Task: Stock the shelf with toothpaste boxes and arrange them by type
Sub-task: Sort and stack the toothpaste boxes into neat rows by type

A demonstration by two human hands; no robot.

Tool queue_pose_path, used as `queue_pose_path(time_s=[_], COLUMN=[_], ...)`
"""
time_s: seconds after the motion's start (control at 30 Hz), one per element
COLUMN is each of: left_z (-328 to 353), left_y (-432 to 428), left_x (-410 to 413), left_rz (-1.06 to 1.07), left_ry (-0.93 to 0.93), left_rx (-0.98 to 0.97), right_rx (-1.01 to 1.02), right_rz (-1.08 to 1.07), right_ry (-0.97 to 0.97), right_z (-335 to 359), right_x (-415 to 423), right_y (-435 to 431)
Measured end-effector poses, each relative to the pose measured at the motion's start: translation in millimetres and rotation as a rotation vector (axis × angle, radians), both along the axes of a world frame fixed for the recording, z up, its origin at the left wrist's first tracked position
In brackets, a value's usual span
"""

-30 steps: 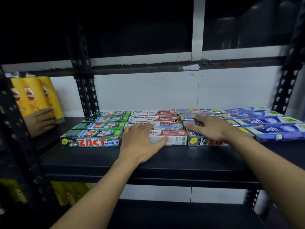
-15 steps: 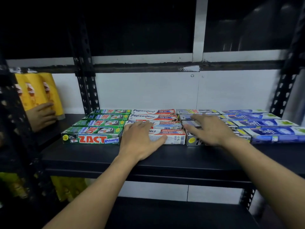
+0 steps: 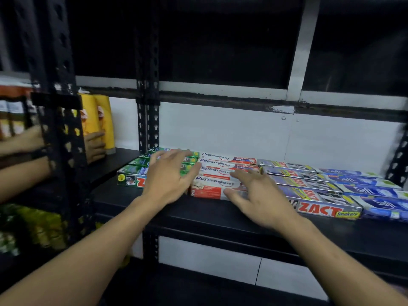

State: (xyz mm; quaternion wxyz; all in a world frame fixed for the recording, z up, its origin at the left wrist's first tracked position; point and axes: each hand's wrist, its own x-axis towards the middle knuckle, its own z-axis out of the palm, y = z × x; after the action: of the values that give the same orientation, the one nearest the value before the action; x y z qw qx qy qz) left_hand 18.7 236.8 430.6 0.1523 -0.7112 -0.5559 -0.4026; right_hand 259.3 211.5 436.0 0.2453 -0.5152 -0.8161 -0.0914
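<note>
1. Step, as I read it: squaring up rows w/ flat hands. Four types lie side by side on shelf (image 3: 198, 215), L to R: green boxes (image 3: 130, 176), Pepsodent boxes (image 3: 217, 171), grey boxes (image 3: 309, 193), blue boxes (image 3: 366, 188).
2. Doing it well: push w/ palms, not fingertips, even pressure, so front faces line up. Nudge each stack sideways till it butts its neighbour w/o riding over. Front grey box looks further fwd than the Pepsodent one, tho the wide lens may exaggerate.
3. Left hand (image 3: 169, 177): fingers (image 3: 176, 154) wide & straight, holding nothing, spread over right half of green boxes. Blurred, so touching vs hovering: can't tell.
4. Right hand (image 3: 260, 195): fingers (image 3: 242, 173) wide, straight, nothing held. Right end of front Pepsodent box is under palm; tips reach boxes behind. Grey boxes just beside its outer edge.
</note>
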Motion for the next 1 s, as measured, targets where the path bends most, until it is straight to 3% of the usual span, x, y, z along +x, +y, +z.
queue_pose_path(time_s=[0.33, 0.43, 1.0], left_z=[-5, -10, -11], left_y=[20, 25, 31], left_x=[-97, -102, -109], left_rz=[0.281, 0.297, 0.253], left_ry=[-0.149, -0.222, -0.367], left_rx=[-0.126, -0.177, -0.303], right_rx=[0.068, 0.075, 0.016], right_rz=[0.006, -0.004, -0.057], right_ry=[0.127, 0.190, 0.156], right_z=[-6, -12, -26], right_x=[-94, -110, -111], right_y=[18, 22, 26])
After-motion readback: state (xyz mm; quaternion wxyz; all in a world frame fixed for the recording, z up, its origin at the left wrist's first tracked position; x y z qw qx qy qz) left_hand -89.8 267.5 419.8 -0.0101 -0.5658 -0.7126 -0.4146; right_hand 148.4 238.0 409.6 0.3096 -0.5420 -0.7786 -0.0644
